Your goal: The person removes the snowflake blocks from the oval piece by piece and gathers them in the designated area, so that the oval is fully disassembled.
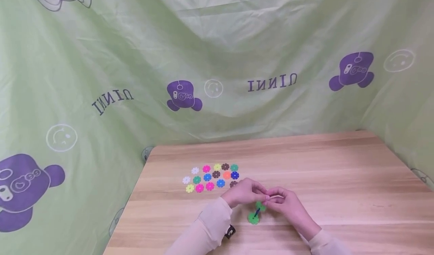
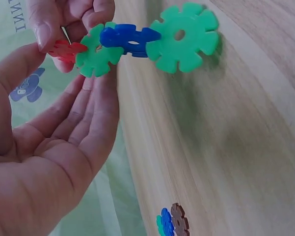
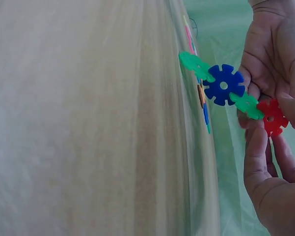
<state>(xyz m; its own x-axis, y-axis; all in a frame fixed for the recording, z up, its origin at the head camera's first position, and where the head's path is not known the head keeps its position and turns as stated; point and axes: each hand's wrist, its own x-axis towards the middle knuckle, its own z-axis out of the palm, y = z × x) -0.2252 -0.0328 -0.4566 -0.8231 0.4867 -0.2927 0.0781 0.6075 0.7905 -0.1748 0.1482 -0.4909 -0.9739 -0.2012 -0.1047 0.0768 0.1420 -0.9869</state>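
Observation:
My left hand (image 1: 244, 192) and right hand (image 1: 288, 204) meet above the table, fingertips together around one end of a short chain of notched plastic snowflake discs. The chain runs from a red disc (image 3: 272, 118) to a green disc (image 2: 99, 51), then a blue disc (image 3: 224, 85) and another green disc (image 2: 183, 38) at its free end. Both hands pinch at the red disc, which fingers partly cover. Past the hands, the blue and outer green discs hang free, tilted at angles to each other.
Loose discs lie flat in rough rows left of the hands, among them a pink disc (image 1: 199, 188), a white disc (image 1: 194, 170) and a yellow disc (image 1: 190, 188). The wooden table (image 1: 339, 179) backs onto a green printed curtain (image 1: 217, 127). A black device (image 1: 230, 231) shows at the left sleeve.

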